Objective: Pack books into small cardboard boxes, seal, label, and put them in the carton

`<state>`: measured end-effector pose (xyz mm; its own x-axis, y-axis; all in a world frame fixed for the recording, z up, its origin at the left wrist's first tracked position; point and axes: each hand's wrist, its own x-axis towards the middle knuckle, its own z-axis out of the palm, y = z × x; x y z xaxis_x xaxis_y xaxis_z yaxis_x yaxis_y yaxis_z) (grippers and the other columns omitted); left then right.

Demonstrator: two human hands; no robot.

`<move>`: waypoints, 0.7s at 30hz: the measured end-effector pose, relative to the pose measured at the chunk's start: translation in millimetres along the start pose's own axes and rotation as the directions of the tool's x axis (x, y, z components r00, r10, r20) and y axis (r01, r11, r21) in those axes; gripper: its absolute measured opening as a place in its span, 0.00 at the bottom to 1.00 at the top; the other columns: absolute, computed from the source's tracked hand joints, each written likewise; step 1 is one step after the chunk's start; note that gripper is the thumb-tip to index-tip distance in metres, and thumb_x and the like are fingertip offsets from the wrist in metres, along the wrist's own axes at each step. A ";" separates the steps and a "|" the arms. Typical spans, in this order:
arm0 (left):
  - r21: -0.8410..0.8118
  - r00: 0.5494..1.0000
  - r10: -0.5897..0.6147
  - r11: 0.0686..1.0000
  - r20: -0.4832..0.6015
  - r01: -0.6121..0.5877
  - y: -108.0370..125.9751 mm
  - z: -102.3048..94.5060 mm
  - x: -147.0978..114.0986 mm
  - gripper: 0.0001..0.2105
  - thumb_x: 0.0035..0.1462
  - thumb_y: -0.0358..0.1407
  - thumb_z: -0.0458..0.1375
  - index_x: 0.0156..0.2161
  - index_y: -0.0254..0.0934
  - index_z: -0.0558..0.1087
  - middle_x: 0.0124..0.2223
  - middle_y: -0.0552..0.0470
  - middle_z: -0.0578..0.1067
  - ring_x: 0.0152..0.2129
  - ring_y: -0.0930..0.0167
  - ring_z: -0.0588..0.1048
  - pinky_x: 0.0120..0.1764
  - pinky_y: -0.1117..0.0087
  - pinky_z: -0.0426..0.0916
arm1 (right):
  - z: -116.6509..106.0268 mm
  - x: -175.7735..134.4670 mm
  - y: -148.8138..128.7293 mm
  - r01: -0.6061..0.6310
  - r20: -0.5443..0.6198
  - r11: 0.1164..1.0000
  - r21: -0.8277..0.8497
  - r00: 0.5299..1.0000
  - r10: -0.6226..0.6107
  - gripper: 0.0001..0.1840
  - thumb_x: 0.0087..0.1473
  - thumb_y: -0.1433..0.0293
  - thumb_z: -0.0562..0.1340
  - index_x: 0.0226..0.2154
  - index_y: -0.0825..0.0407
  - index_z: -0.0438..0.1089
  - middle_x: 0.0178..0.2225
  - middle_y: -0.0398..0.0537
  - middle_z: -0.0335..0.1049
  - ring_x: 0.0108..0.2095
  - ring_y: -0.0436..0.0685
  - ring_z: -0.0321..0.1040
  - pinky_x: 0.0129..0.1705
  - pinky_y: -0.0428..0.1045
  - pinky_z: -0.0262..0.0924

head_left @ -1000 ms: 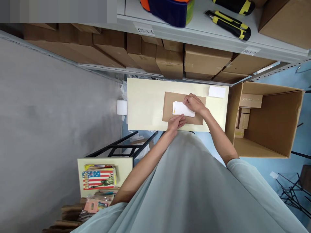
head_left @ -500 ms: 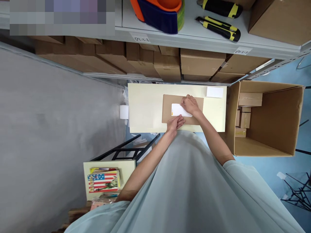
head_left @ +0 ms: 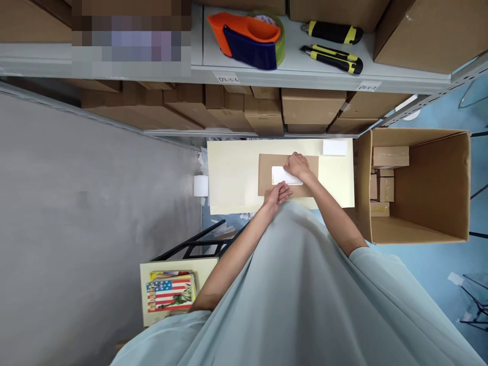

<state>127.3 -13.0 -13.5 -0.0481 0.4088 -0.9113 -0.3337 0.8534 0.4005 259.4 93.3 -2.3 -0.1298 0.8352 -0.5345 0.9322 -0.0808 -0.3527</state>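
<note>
A flat brown cardboard box (head_left: 265, 175) lies on the cream tabletop, with a white label (head_left: 280, 175) on its upper face. A small yellow-orange mark shows at the label's left end. My right hand (head_left: 298, 165) is closed over the label's upper right part, its fingers curled down; whatever they may pinch is hidden. At the label's lower edge rests my left hand (head_left: 277, 193), fingers stretched out and close together, near the box's front edge. To the right of the box sits a white stack of labels or cards (head_left: 334, 148).
A large open carton (head_left: 430, 188) holding several small boxes (head_left: 390, 156) stands right of the table (head_left: 232, 178). The shelf above carries a tape dispenser (head_left: 249, 43), two utility knives (head_left: 335, 32) and cartons (head_left: 312, 104). Magazines (head_left: 171, 292) lie on a low stand; a white roll (head_left: 201, 186) is at left.
The view has shifted slightly, so the shelf and table appear lower. Both hands stay at the label in almost the same pose; the right fingers look a little more curled.
</note>
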 end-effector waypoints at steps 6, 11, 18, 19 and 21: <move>0.081 0.999 0.023 0.996 0.040 -0.026 2.3 -4.6 -3.2 0.13 0.58 0.42 0.73 0.39 0.33 0.81 0.41 0.43 0.86 0.30 0.69 0.85 0.33 0.73 0.76 | -3.2 -7.0 -0.4 -0.017 -0.025 0.999 0.039 1.000 0.018 0.12 0.64 0.71 0.64 0.48 0.57 0.78 0.57 0.64 0.76 0.59 0.67 0.72 0.65 0.57 0.62; 0.236 0.982 0.130 0.959 0.134 -0.159 2.0 -14.6 -8.1 0.14 0.65 0.45 0.66 0.40 0.32 0.81 0.42 0.38 0.86 0.32 0.66 0.86 0.36 0.68 0.78 | 1.1 -26.0 16.3 0.103 -0.145 0.989 0.105 0.986 -0.088 0.13 0.66 0.73 0.61 0.51 0.56 0.76 0.54 0.60 0.76 0.56 0.64 0.71 0.64 0.56 0.62; 0.576 0.433 0.701 0.038 0.567 -0.817 19.8 -31.4 -0.6 0.25 0.75 0.46 0.50 0.68 0.35 0.72 0.71 0.38 0.71 0.71 0.56 0.67 0.72 0.49 0.61 | 52.9 -88.2 36.4 0.238 -0.386 0.971 -0.006 0.895 -0.222 0.28 0.74 0.63 0.54 0.68 0.59 0.67 0.74 0.65 0.59 0.74 0.71 0.55 0.73 0.64 0.54; 0.573 0.372 0.649 -0.121 0.664 -0.811 21.5 -31.4 3.5 0.28 0.75 0.45 0.49 0.72 0.33 0.67 0.76 0.38 0.64 0.76 0.56 0.59 0.76 0.48 0.54 | 62.6 -94.0 36.1 0.252 -0.373 0.967 -0.039 0.894 -0.248 0.30 0.75 0.63 0.53 0.72 0.59 0.62 0.77 0.63 0.54 0.77 0.69 0.49 0.75 0.64 0.51; 0.545 0.343 0.507 -0.328 0.791 -0.772 22.0 -31.3 13.1 0.32 0.75 0.45 0.46 0.77 0.30 0.59 0.80 0.39 0.54 0.79 0.55 0.49 0.78 0.46 0.44 | 79.8 -101.9 36.4 0.267 -0.335 0.959 -0.093 0.899 -0.283 0.34 0.75 0.65 0.49 0.77 0.59 0.54 0.80 0.59 0.46 0.80 0.66 0.41 0.78 0.64 0.45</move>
<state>89.9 1.0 -19.6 0.5591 0.8284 -0.0343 0.6596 -0.4193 0.6237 279.6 -38.1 -22.0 -0.2673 0.9557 -0.1231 0.8909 0.1964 -0.4095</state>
